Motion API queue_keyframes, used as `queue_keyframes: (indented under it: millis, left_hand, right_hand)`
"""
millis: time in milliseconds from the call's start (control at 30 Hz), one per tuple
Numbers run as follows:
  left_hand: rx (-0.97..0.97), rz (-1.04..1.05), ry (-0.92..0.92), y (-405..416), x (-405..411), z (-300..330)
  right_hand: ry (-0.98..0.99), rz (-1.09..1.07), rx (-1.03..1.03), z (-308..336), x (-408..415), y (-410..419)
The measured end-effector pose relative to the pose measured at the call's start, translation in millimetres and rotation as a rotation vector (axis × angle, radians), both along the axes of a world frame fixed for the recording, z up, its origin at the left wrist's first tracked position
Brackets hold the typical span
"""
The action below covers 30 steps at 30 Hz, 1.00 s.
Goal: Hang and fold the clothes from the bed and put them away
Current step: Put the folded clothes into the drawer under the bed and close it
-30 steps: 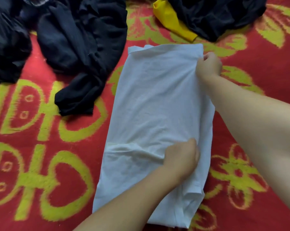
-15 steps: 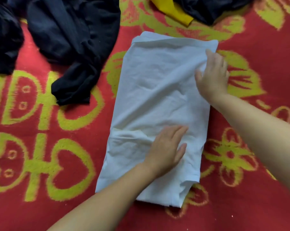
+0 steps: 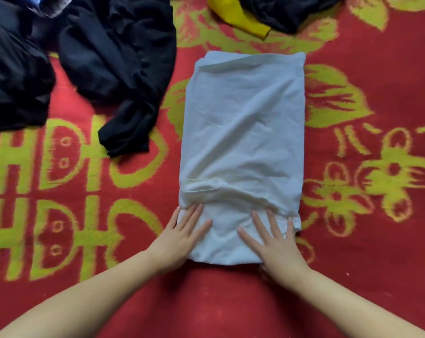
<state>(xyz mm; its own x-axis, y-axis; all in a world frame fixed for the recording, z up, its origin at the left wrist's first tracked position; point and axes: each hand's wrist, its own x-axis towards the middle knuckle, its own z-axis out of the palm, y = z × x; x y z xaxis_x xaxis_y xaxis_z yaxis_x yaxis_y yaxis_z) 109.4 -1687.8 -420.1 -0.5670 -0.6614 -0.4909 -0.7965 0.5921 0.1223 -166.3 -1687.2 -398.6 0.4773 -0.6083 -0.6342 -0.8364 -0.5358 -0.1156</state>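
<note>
A white garment (image 3: 243,132), folded into a long narrow rectangle, lies flat on the red and yellow patterned bed cover (image 3: 377,69). Its near end points toward me. My left hand (image 3: 182,237) rests flat on the near left corner with straight, spread fingers. My right hand (image 3: 274,240) lies flat on the near right corner, fingers also straight. Neither hand grips the cloth.
Crumpled black clothes (image 3: 96,57) are heaped at the upper left, one sleeve reaching toward the white garment. At the top edge lies a yellow item (image 3: 238,18) beside another black garment (image 3: 287,11).
Both hands have left the garment's right edge and middle and come down to its near end, where they press flat. The garment now lies straighter, lengthwise in front of me.
</note>
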Motion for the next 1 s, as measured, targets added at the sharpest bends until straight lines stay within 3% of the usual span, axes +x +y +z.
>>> queue_keyframes:
  millis: [167,233,400,433,500,567,667,733,800,833,900,967,1000]
  left_hand:
    - [0.111,0.048,-0.054,2.7,-16.7,19.9]
    - [0.402,0.062,-0.066,9.7,-11.7,34.7]
    - [1.132,0.404,0.234,6.1,-1.8,86.4]
    - [1.231,0.503,0.295,-1.6,1.0,94.4]
    - [1.307,0.714,0.358,-24.9,7.3,98.1]
    - [1.275,0.845,0.395,-53.6,16.8,87.9]
    - [1.108,1.128,0.605,-96.3,20.3,68.2]
    - [0.739,1.400,0.708,-116.2,18.4,49.8]
    - [0.222,1.433,0.625,-117.0,12.3,38.4]
    - [0.019,1.319,0.557,-109.7,7.4,37.2]
    - [-0.243,0.880,0.483,-80.8,-8.5,36.8]
    - [-0.331,0.362,0.327,-40.3,-27.9,29.3]
    - [-0.274,0.181,0.224,-20.9,-33.8,22.5]
  right_hand:
    - [-0.011,-0.047,0.014,19.8,10.1,-7.5]
    - [-0.032,-0.048,0.176,29.0,-4.7,-2.6]
    - [-0.254,-0.340,0.801,86.9,-21.2,-2.7]
    - [-0.258,-0.347,0.845,95.4,-23.0,-10.6]
    - [-0.279,-0.384,0.722,98.4,-29.1,-36.6]
    - [-0.415,-0.517,0.531,88.7,-36.1,-68.2]
    - [-0.583,-0.865,0.270,64.4,-37.7,-106.8]
    - [-0.577,-1.024,0.044,46.1,-32.8,-121.6]
    - [-0.555,-1.075,-0.145,35.4,-22.9,-121.6]
    - [-0.555,-1.013,-0.220,34.7,-16.9,-115.6]
    - [-0.568,-0.730,-0.353,35.2,-4.2,-91.3]
    - [-0.473,-0.381,-0.426,27.1,5.1,-52.3]
    - [-0.378,-0.235,-0.396,22.7,6.5,-34.2]
